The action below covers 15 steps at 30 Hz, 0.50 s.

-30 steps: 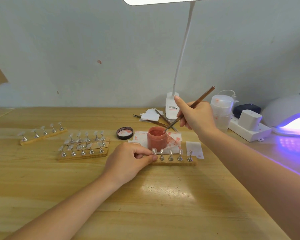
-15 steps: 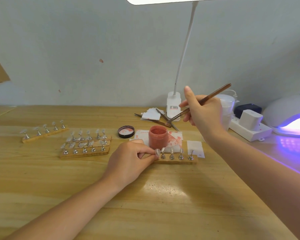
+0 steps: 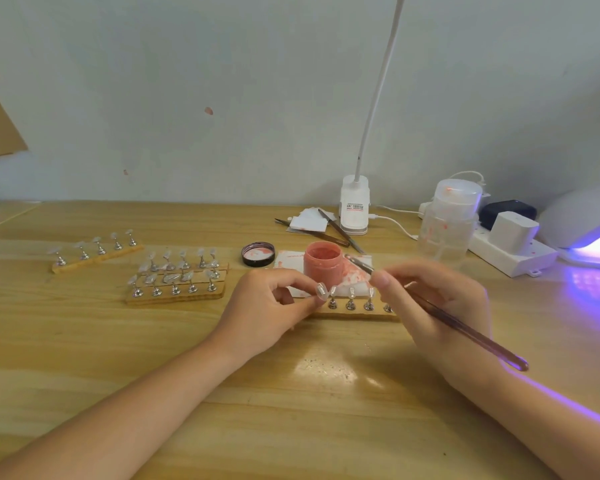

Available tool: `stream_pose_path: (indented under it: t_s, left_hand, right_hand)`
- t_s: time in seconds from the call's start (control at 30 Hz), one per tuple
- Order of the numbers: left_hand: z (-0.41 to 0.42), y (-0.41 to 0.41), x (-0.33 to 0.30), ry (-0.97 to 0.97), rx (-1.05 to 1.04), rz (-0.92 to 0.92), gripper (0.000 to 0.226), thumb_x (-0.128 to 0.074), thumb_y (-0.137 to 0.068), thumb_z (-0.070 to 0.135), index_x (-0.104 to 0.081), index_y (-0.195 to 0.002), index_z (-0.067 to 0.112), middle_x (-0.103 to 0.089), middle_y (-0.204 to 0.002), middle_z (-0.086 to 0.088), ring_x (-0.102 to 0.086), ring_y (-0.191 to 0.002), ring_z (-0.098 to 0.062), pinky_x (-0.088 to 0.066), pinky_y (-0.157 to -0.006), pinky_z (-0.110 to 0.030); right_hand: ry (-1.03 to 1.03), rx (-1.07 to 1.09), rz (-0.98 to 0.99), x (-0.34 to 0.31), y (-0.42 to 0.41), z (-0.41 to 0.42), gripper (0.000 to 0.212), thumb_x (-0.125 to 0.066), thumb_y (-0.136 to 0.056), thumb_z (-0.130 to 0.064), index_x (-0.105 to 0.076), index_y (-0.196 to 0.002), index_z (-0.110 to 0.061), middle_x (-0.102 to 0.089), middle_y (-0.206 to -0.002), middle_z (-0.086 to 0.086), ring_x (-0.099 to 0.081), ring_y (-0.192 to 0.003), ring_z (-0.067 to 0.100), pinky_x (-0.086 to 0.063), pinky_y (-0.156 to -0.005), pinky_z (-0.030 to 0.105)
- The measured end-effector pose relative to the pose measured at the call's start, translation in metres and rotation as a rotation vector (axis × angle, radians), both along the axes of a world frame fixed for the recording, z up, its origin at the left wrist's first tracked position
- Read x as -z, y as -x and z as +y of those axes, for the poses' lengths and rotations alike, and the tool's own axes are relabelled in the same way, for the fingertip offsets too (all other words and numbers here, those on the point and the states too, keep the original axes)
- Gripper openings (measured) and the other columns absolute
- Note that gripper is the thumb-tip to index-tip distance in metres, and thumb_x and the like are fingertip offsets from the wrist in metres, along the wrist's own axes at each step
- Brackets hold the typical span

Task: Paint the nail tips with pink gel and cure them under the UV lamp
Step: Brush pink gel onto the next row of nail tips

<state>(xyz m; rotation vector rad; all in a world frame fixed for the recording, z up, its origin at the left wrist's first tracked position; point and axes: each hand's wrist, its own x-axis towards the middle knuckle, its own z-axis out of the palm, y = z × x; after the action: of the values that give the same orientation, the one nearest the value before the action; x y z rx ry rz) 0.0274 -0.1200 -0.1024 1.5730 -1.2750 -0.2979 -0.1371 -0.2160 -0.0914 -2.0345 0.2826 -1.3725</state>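
Nail tip [image 3: 320,291] is pinched by the left hand [image 3: 269,308] while the right hand [image 3: 437,306] grips the brush [image 3: 465,327].

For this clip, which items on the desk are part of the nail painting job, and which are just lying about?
In use:
- pink gel jar, open
- brush, held by the right hand
- nail tip, pinched by the left hand
- wooden stand
- UV lamp, lit

Lying about:
- jar lid
- spare stands
- desk lamp
- power strip
- tools
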Motion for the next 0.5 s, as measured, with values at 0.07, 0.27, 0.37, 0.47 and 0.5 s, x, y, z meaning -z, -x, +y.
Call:
stream_pose_path:
  t_s: [0.07, 0.27, 0.37, 0.47, 0.5]
  left_hand:
    - [-0.001, -0.001, 0.001, -0.007, 0.02, 0.004, 0.022, -0.076, -0.072, 0.015, -0.068, -0.067, 0.036, -0.066, -0.063, 0.008, -0.042, -0.042, -0.002, -0.033, -0.045, -0.012]
    - [-0.002, -0.002, 0.002, -0.041, 0.057, 0.023, 0.018, -0.076, -0.07, 0.017, -0.071, -0.068, 0.034, -0.068, -0.069, 0.011, -0.038, -0.047, -0.011, -0.032, -0.045, -0.018]
    - [-0.002, -0.002, 0.002, -0.053, 0.064, 0.018, 0.02, -0.075, -0.071, 0.013, -0.071, -0.069, 0.033, -0.067, -0.069, 0.019, -0.038, -0.047, -0.011, -0.033, -0.044, -0.019]
    - [-0.002, -0.003, 0.003, -0.065, 0.069, 0.006, 0.015, -0.075, -0.071, 0.013, -0.073, -0.072, 0.028, -0.069, -0.071, 0.016, -0.038, -0.042, -0.004, -0.034, -0.042, -0.016]
    - [-0.002, -0.004, 0.003, -0.07, 0.073, 0.006, 0.012, -0.075, -0.072, 0.014, -0.074, -0.074, 0.026, -0.07, -0.073, 0.013, -0.038, -0.041, -0.003, -0.034, -0.042, -0.016]
  right_hand:
    - [-0.022, -0.002, 0.015, 0.004, 0.002, 0.002, 0.017, -0.066, -0.081, -0.03, -0.066, -0.069, -0.019, -0.062, -0.059, -0.009, -0.057, -0.054, 0.009, -0.047, -0.05, 0.026]
    - [0.085, -0.047, 0.106, 0.012, 0.005, 0.002, 0.04, -0.041, -0.09, -0.029, -0.066, -0.065, -0.01, -0.059, -0.058, -0.008, -0.056, -0.054, 0.007, -0.045, -0.052, 0.026]
    - [0.127, -0.044, 0.137, 0.013, 0.003, 0.003, 0.042, -0.041, -0.092, -0.034, -0.071, -0.074, -0.011, -0.061, -0.06, -0.009, -0.059, -0.058, 0.009, -0.046, -0.054, 0.026]
    - [0.19, -0.053, 0.154, 0.014, 0.001, 0.002, 0.043, -0.042, -0.092, -0.037, -0.072, -0.075, -0.012, -0.059, -0.063, -0.014, -0.059, -0.06, 0.003, -0.046, -0.055, 0.02]
    - [0.206, -0.052, 0.157, 0.015, 0.001, 0.001, 0.041, -0.043, -0.092, -0.035, -0.072, -0.075, -0.012, -0.06, -0.062, -0.012, -0.059, -0.059, 0.004, -0.045, -0.055, 0.02]
